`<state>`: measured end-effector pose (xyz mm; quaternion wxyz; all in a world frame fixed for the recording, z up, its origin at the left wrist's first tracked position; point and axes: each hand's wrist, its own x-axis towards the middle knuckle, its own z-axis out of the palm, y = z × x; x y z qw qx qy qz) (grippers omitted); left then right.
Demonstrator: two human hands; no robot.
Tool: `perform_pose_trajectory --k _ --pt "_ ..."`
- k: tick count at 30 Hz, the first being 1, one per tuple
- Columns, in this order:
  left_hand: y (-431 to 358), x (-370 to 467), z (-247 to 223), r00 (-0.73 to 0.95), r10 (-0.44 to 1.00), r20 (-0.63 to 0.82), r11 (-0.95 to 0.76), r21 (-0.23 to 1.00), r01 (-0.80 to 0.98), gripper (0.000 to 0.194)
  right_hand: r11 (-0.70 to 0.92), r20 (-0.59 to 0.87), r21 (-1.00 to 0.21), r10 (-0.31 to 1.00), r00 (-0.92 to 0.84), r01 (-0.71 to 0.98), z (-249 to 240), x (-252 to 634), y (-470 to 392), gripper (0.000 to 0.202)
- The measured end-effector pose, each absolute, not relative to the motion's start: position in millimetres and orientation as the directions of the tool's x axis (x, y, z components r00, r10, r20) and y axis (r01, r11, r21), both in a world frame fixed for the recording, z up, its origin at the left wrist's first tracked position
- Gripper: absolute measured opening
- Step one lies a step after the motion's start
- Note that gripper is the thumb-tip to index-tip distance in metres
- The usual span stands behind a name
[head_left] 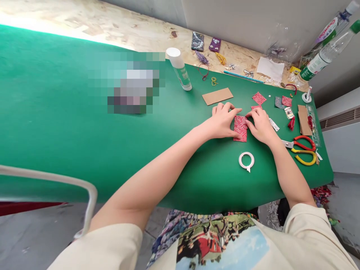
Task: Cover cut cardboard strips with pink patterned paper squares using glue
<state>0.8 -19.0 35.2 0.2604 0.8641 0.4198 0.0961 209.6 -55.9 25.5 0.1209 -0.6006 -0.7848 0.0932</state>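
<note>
A small red patterned fabric rectangle [240, 128] lies on the green table mat between my hands. My left hand [224, 122] is at its left side, fingers spread, the thumb resting on its lower left part and the forefinger by its top corner. At the upper right edge, the thumb and forefinger of my right hand [260, 123] pinch the fabric. Just above, another red fabric piece [256, 108] shows partly behind the right fingers. A white roll of tape [246, 161] lies below the rectangle, its loose end pointing down.
Scissors [305, 150] with red and yellow handles lie beside my right wrist. Brown cardboard strips [218, 96] and a red fabric square [259, 98] lie farther back. A glue stick [180, 71] stands at the back edge. Bottles [323, 58] stand at the far right corner.
</note>
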Motion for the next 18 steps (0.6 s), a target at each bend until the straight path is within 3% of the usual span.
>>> perform_pose_trajectory --k 5,9,11,14,18 --pt "-34.1 8.1 40.2 0.582 0.803 -0.132 -0.447 0.512 0.734 0.101 0.203 0.033 -0.280 0.979 -0.201 0.938 26.8 201.6 -52.5 0.022" --pt "-33.9 8.3 43.8 0.564 0.811 -0.157 -0.424 0.508 0.750 0.102 0.178 0.060 -0.339 0.984 -0.168 0.924 27.8 202.9 -49.4 0.013" --pt "-34.0 7.2 46.3 0.570 0.804 -0.170 -0.414 0.527 0.742 0.102 0.193 0.075 -0.421 0.981 -0.178 0.886 28.8 205.5 -49.5 0.013" --pt "-33.3 4.3 46.5 0.594 0.789 -0.160 -0.394 0.610 0.688 0.099 0.254 0.105 -0.639 0.964 -0.244 0.726 30.1 207.5 -51.7 0.026" --pt "-30.5 1.9 38.8 0.567 0.821 -0.068 -0.195 0.900 0.391 0.091 0.202 0.144 -0.860 0.977 -0.157 0.469 29.9 203.2 -54.2 0.048"
